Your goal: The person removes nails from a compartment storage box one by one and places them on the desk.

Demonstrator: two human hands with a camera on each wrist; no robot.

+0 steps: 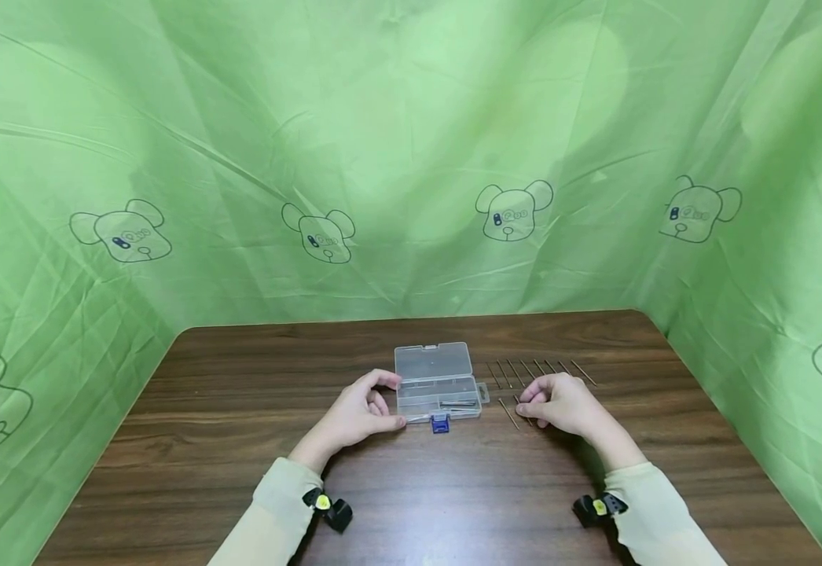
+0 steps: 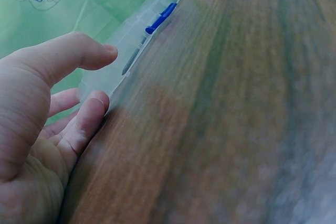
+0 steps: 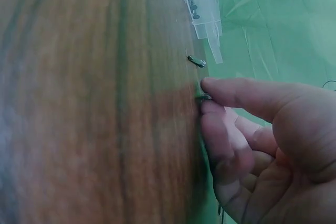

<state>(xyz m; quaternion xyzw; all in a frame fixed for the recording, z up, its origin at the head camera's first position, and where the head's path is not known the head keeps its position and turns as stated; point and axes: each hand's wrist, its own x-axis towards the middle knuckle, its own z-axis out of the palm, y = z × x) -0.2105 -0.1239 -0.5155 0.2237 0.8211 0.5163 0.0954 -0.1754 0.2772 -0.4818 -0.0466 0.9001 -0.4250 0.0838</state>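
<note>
Right hand (image 1: 559, 402): narrow grip, thumb and index finger pinching one slender metal rod (image 3: 205, 97), seen at the fingertips in the right wrist view. Most of that rod is hidden by the digits. Just left of the pinch, one second rod (image 1: 508, 413) lies on the table, slanting, apart from the fingers. Beyond the same hand, a fanned row of loose rods (image 1: 505, 374): eight countable, spaced apart, the near ends of some covered by the hand. Loose on the wood, then, nine, plus the one pinched.

Left hand (image 1: 354, 409): wide grip, thumb and index finger well spread, tips at the left side of one clear plastic rectangular box (image 1: 421, 393). How firmly they press, cannot tell. Box sits between the two hands, nearer the left; one clear lid (image 1: 433, 362) stands raised on the side away from the person. One blue plastic latch (image 1: 440, 424) on the front edge, right of the left thumb. One clear tab (image 1: 483, 393) juts from the box's end toward the right hand. Inside, front right part, a small bundle of rods (image 1: 458, 405); overlapping, number cannot be told.

Under both hands, one dark brown wood-grain table (image 1: 241, 432). Past the grips, green cloth (image 1: 411, 118) carrying six outlined animal heads. Two black wrist cameras, one below each hand.
</note>
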